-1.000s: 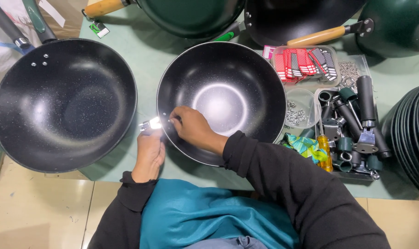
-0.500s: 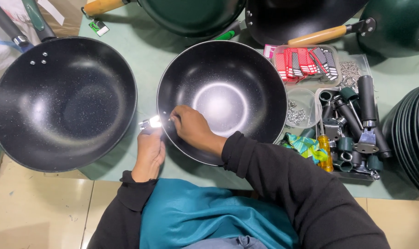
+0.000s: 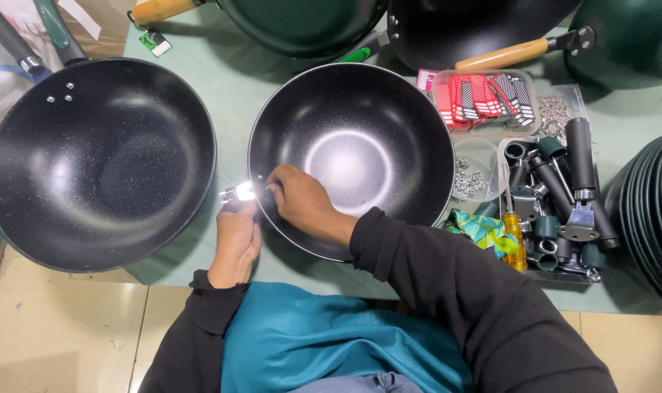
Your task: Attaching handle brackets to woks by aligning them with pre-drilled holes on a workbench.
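A person's right hand [image 3: 298,200] is pressing closed fingers inside the rim of a handle-less black wok [image 3: 353,156] at its 8 o'clock edge, while the left hand [image 3: 236,236] is gripping a shiny metal fitting [image 3: 238,193] against the outside. The handle is not yet attached. A finished wok [image 3: 98,164] is sitting at 9 o'clock on the bench [image 3: 236,94], a tray of handles [image 3: 564,196] at 3 o'clock.

Off to the left sits a big speckled black wok [image 3: 101,164] on the pale green mat [image 3: 236,94]. Along the top, dark green pans, one with a wooden handle [image 3: 509,54]. To the right, a clear box of red cards [image 3: 484,98], a tray of black handles [image 3: 564,204], a yellow-handled screwdriver [image 3: 515,236], and stacked dark pans [image 3: 651,218].
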